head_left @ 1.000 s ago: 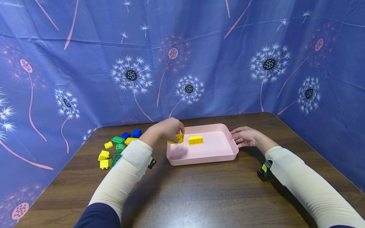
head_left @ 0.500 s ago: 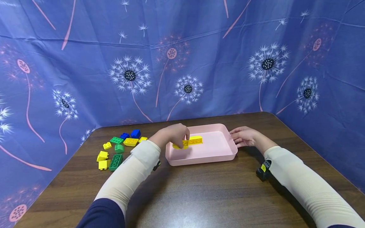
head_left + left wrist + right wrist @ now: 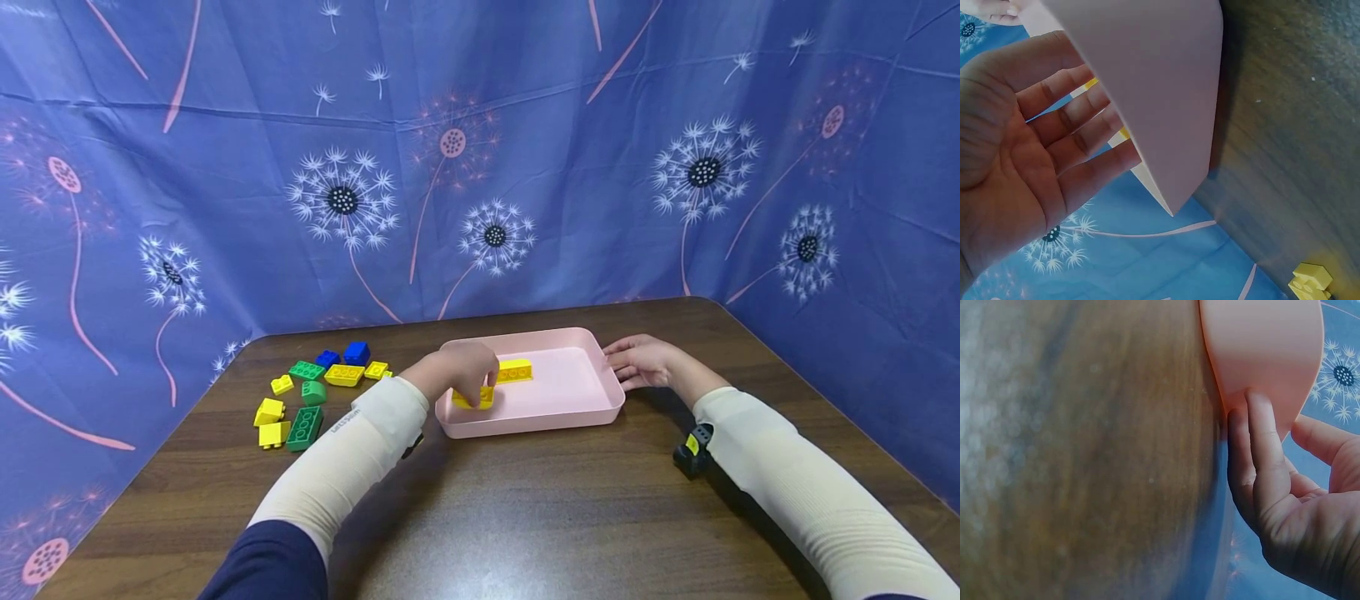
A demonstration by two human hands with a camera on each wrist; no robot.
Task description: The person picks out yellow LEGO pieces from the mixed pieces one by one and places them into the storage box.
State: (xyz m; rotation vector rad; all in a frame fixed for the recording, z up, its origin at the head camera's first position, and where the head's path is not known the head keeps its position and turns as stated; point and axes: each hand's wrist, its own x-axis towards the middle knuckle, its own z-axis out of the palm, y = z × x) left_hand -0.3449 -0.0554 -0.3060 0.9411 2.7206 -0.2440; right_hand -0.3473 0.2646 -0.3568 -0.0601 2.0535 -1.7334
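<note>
My left hand (image 3: 467, 368) reaches down into the left part of a shallow pink tray (image 3: 555, 414), its fingers holding a yellow toy building brick (image 3: 480, 400) low over the tray floor. In the left wrist view the tray wall (image 3: 1154, 81) hides the fingertips and most of the brick. A second yellow brick (image 3: 515, 370) lies in the tray just beyond that hand. On the tray's right end, my right hand (image 3: 641, 361) rests with its fingers against the outer wall; the right wrist view shows fairly straight fingers (image 3: 1266, 444) there and the thumb near the rim.
Left of the tray lie several loose bricks: a dark green brick (image 3: 304, 428), a yellow brick (image 3: 344, 375), a blue brick (image 3: 357, 353) and others. A patterned blue cloth (image 3: 585, 167) hangs behind the brown wooden table (image 3: 540, 508).
My left hand has carried its yellow brick over the tray's left rim and down inside, nearer the front. My right hand and the tray have stayed in place.
</note>
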